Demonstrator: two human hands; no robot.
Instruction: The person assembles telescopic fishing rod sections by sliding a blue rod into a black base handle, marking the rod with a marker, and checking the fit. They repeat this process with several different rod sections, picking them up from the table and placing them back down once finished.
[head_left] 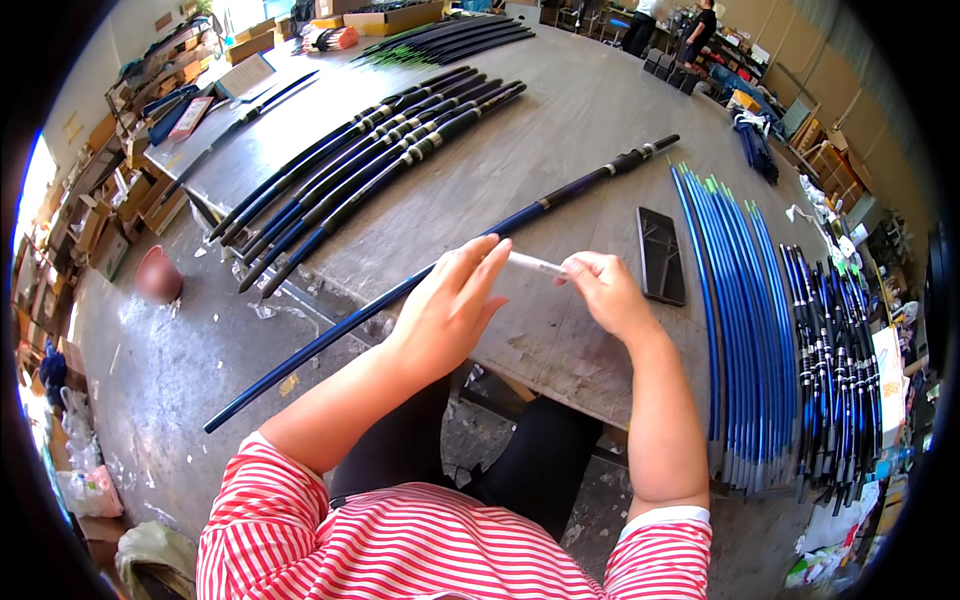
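Right hand is bent into a pinch; left hand is held left of that grip, fingers extended.

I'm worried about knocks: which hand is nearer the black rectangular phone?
Right. The right hand is just left of the phone; the left hand is farther left.

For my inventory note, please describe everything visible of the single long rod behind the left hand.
The rod is long and slim, glossy dark blue toward its lower-left end, black toward the other, with pale bands and a thicker part there. It lies slantwise across the table, its blue end jutting past the edge. The left hand partly hides it; contact is unclear.
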